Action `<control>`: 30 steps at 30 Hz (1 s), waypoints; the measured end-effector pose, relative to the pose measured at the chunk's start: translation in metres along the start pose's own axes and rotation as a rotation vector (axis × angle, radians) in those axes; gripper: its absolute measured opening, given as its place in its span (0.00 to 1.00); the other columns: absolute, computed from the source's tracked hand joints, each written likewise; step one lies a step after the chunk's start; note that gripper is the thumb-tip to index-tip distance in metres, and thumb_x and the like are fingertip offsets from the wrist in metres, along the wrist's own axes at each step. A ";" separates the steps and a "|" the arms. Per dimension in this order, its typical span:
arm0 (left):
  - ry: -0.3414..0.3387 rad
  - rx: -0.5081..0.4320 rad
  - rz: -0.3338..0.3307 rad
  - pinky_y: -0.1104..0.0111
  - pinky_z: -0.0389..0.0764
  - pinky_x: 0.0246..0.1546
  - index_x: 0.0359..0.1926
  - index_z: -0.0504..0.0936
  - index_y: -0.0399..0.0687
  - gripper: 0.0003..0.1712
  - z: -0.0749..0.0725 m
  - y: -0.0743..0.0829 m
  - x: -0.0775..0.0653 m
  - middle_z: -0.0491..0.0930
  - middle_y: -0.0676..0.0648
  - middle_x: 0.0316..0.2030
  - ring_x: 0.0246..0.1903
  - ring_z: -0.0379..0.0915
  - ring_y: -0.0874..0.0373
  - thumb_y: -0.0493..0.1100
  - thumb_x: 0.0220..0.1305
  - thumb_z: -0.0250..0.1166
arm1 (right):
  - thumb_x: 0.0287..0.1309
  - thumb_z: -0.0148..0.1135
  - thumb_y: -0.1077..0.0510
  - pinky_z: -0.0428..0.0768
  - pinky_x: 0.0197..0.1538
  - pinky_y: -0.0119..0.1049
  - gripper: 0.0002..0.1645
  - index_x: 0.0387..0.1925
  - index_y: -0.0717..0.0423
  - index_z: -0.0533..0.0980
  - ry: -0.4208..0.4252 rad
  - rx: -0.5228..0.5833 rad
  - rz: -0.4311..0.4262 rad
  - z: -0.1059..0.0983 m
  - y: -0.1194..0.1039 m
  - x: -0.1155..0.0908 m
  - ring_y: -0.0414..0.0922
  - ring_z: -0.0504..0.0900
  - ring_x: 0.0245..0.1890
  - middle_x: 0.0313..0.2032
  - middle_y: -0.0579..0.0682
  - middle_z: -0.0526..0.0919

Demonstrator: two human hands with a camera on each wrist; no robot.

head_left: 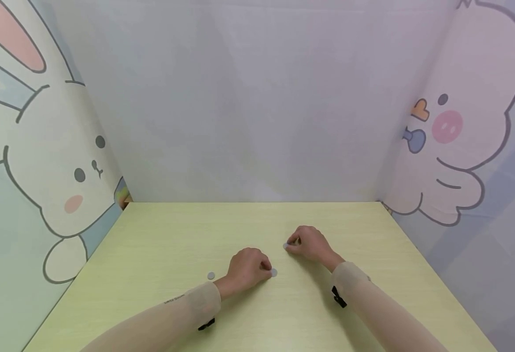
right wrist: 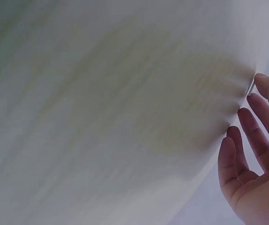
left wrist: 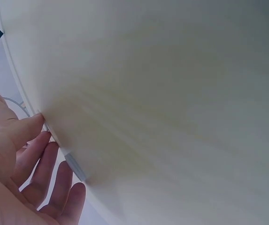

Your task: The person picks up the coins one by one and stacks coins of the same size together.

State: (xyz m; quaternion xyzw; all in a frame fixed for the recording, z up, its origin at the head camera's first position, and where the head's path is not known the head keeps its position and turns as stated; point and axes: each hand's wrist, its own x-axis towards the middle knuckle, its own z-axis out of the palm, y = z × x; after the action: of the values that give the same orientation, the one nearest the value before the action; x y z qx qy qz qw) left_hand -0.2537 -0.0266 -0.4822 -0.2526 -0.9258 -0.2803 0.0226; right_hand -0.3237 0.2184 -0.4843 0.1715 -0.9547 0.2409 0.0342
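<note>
Near the middle of the table, the left hand (head_left: 247,269) pinches a small round grey disc (head_left: 274,272) between thumb and index finger, low against the tabletop. Farther back and to the right, the right hand (head_left: 311,243) has its thumb and index fingertips on another grey disc (head_left: 285,246), which is partly covered by them. In the right wrist view only a thin edge shows between the thumb (right wrist: 265,84) and index finger. A third grey disc (head_left: 211,275) lies flat on the table, left of the left hand; the left wrist view shows this disc (left wrist: 75,168) beyond the fingers.
The pale yellow wooden table (head_left: 173,234) reaches back to a plain light curtain (head_left: 257,107). Cloth side walls carry a printed rabbit (head_left: 50,161) on the left and a printed chick (head_left: 473,88) on the right. Both forearms in beige sleeves come from the near edge.
</note>
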 end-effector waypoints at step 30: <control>0.021 -0.003 0.005 0.68 0.78 0.34 0.32 0.95 0.56 0.02 0.003 -0.005 0.001 0.87 0.61 0.30 0.33 0.77 0.68 0.45 0.59 0.81 | 0.56 0.81 0.57 0.78 0.39 0.31 0.04 0.35 0.50 0.93 -0.096 0.019 -0.287 0.008 -0.037 -0.035 0.40 0.82 0.34 0.33 0.40 0.88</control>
State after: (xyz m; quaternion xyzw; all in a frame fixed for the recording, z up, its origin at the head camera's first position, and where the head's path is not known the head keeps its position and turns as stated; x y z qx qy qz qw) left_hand -0.2567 -0.0281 -0.4870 -0.2519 -0.9244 -0.2845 0.0327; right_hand -0.2779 0.1948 -0.4795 0.3181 -0.9185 0.2339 0.0208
